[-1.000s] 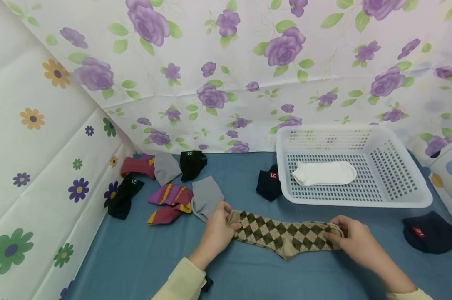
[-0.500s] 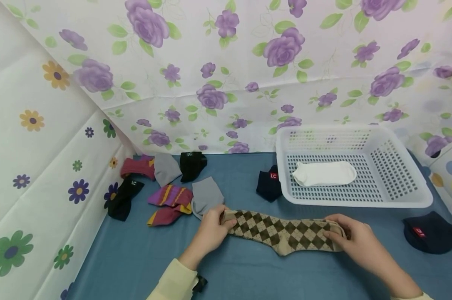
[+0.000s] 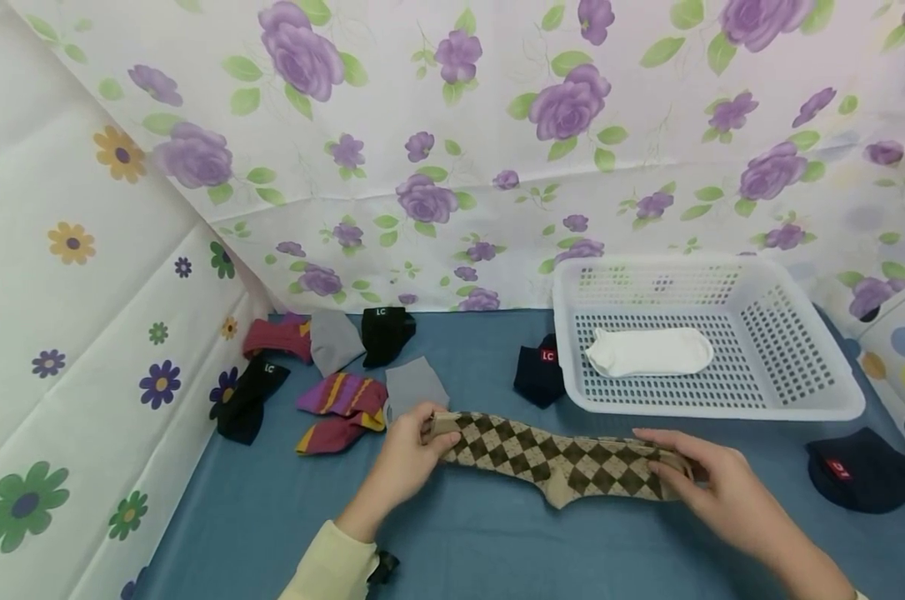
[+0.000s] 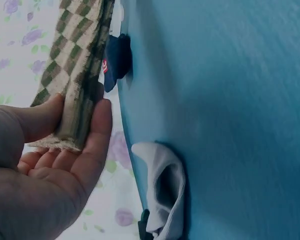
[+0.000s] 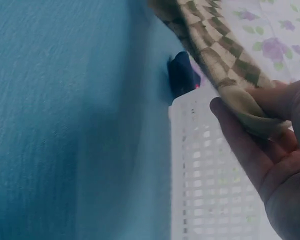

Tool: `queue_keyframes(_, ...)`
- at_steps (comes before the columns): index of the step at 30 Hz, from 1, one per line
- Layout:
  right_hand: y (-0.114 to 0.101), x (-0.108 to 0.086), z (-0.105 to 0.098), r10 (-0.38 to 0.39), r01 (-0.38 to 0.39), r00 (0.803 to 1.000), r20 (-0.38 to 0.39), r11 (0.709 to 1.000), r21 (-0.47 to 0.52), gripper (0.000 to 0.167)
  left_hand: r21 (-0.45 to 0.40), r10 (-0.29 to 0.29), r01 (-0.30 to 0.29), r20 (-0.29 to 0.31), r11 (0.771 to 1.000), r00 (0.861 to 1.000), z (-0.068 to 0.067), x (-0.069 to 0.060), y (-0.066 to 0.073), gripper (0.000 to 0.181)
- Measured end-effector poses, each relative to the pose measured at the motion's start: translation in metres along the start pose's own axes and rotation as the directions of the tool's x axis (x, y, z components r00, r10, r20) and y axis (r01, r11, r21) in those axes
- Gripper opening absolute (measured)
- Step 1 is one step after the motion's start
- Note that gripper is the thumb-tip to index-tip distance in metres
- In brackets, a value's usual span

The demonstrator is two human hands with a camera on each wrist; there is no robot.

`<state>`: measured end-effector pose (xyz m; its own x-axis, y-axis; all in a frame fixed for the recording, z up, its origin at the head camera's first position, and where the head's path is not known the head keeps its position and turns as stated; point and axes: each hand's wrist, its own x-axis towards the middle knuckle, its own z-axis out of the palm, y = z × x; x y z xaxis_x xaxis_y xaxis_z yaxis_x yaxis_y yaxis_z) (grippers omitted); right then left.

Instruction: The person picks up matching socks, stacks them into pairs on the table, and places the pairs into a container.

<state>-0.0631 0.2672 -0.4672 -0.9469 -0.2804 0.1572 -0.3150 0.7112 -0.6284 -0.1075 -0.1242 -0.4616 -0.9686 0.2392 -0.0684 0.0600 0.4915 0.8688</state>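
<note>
A tan and brown argyle sock [image 3: 557, 458], its layers lying together, is stretched sideways between both hands above the blue cloth. At its left end, my left hand [image 3: 407, 454] pinches the cuff between thumb and fingers; the left wrist view shows that hand [image 4: 55, 160] with the thumb on the near face of the sock [image 4: 72, 55]. My right hand [image 3: 722, 483] pinches the other end. In the right wrist view the right hand [image 5: 275, 150] has its thumb on one side of the sock [image 5: 225, 55] and its fingers on the other.
A white basket [image 3: 722, 412] holding a folded white sock [image 3: 651, 352] stands behind at the right. Dark navy socks lie at its left [image 3: 538, 375] and right [image 3: 865, 471]. Several black, grey [image 3: 415, 387] and striped maroon socks [image 3: 343, 412] lie at the left on the blue cloth [image 3: 497, 550].
My left hand has moved left and slightly up with its end of the argyle sock, and the sock has shifted left. The right hand's fingers have slid a little along the far end.
</note>
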Motion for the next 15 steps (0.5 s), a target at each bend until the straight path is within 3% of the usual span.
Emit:
queue_keyframes(4,-0.009,0.000,-0.004,-0.176,0.175,0.982,-0.071,0.984,-0.023,0.062,-0.038,0.018,-0.018,-0.007,0.999,1.000,-0.007,-0.001,0.002,0.013)
queue_keyframes(8,-0.017,0.002,-0.010,-0.275,0.273,0.952,-0.132,0.961,-0.036,0.061,-0.056,0.052,-0.053,-0.022,0.997,0.998,-0.013,0.000,0.002,0.012)
queue_keyframes(15,-0.022,0.003,-0.020,-0.255,0.263,0.955,-0.150,0.964,0.036,0.049,-0.125,0.047,-0.051,-0.033,0.991,0.998,-0.021,0.000,0.006,0.033)
